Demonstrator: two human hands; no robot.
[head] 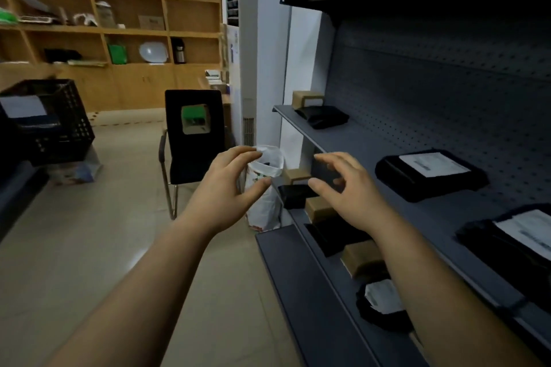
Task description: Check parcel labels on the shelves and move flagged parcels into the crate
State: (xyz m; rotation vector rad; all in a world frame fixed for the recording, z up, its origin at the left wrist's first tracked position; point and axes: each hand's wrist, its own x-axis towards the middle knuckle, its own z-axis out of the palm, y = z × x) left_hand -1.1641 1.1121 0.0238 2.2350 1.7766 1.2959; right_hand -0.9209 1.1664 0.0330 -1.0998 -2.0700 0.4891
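I record the shelf (372, 140) as sheet metal in grey matt paint, smooth. Its back panel (447, 92) is the same metal, perforated in rows. The parcel (423, 189) is wrapped in black plastic film, creased and faintly glossy. It carries a white paper label (433, 164), matt. The box (307, 97) is brown cardboard, dull. The crate (68, 116) is black plastic lattice, matt. The bookcase (134, 31) reads as light wood, smooth. The floor (119, 217) is pale tile with a soft sheen. The chair (193, 98) has a matt black back and a bright metal frame. The bag (265, 208) is white plastic, crinkled.
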